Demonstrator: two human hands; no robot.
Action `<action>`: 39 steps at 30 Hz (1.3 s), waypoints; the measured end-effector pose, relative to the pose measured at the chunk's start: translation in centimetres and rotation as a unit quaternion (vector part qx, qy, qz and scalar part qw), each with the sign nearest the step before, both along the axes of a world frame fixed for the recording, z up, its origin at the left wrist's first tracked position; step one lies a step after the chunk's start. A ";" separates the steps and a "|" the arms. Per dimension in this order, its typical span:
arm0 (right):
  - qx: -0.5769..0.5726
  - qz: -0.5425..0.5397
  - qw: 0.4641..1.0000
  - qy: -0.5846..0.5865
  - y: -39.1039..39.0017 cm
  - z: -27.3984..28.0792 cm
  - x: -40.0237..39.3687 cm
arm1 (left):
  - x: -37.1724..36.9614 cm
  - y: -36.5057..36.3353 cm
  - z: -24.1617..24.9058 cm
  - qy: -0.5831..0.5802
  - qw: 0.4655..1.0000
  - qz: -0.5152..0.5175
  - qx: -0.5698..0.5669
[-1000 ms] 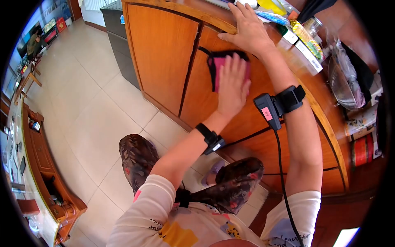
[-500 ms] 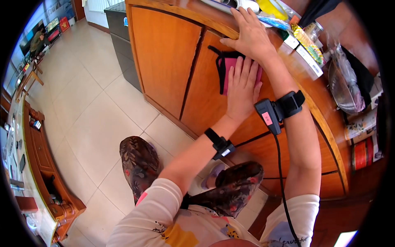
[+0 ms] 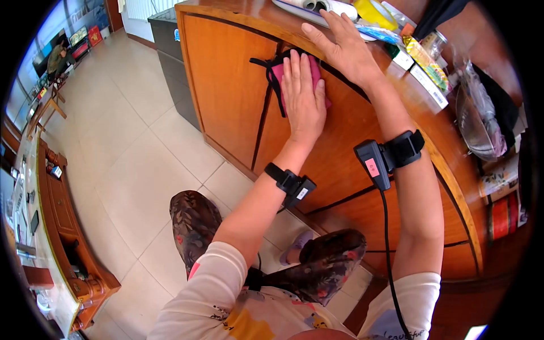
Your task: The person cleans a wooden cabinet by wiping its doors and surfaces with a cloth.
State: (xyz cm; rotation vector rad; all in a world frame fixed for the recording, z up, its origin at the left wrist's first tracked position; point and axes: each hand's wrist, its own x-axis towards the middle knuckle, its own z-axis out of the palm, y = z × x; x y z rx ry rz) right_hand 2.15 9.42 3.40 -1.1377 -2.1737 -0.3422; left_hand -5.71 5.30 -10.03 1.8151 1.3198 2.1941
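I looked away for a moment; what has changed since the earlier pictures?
The left hand and the pink cloth under it have moved leftward and up the cabinet door; the cloth's black strap now crosses the gap between doors. The right hand has raised its thumb but stays by the top edge.

Black script reading "beautiful" runs across a white, colour-patched, short-sleeved shirt (image 3: 249,326). Print on a small pink rectangular label (image 3: 372,167), stuck to a black box-shaped wrist device (image 3: 367,151), is too small to read.
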 end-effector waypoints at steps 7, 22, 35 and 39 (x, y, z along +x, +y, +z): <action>0.067 -0.037 0.994 -0.075 0.2 -0.5 -0.3 | 2.5 -3.8 -2.9 0.057 0.996 -0.061 -0.022; 0.062 -0.114 0.978 -0.164 -1.5 -0.4 -0.9 | 2.3 -5.9 -9.4 0.344 0.932 -0.116 0.014; -0.024 0.024 0.999 0.001 -0.3 0.3 0.0 | -1.8 1.1 -0.8 0.020 0.999 -0.004 0.030; -0.042 0.015 0.999 0.006 -0.9 0.5 -0.2 | 1.7 -2.3 -2.2 0.108 0.993 -0.039 0.018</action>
